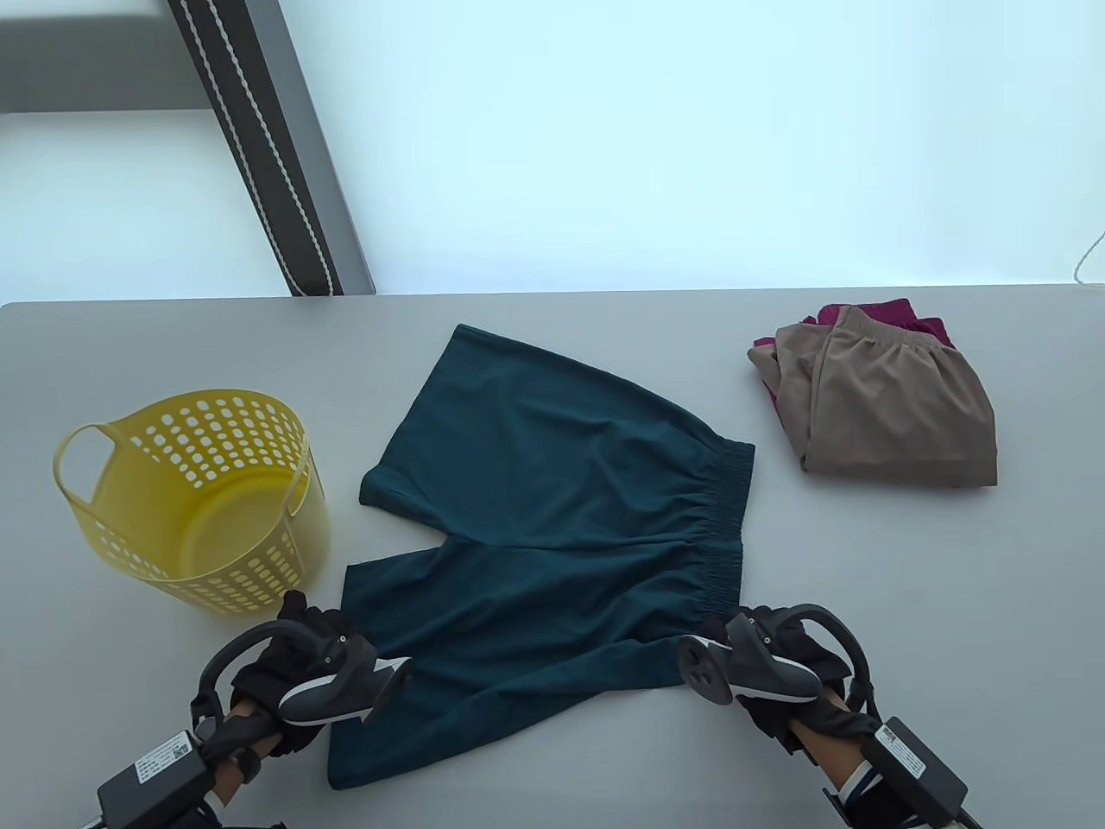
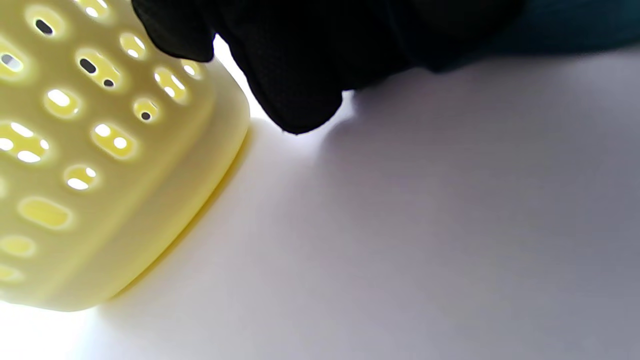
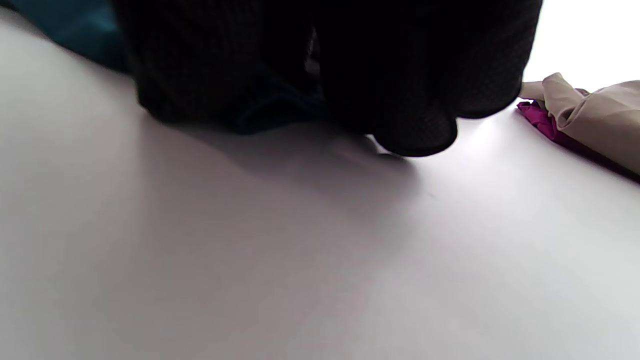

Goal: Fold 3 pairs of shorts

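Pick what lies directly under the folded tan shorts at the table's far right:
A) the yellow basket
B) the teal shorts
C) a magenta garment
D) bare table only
C: magenta fabric pokes out from beneath the tan shorts along their far and left edges, while the teal shorts and the yellow basket sit apart.

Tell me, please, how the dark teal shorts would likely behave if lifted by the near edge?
The dark teal fabric shorts would probably drape limply, since they lie creased and flat. Their gathered elastic waistband may bunch. They look thin, so likely light.
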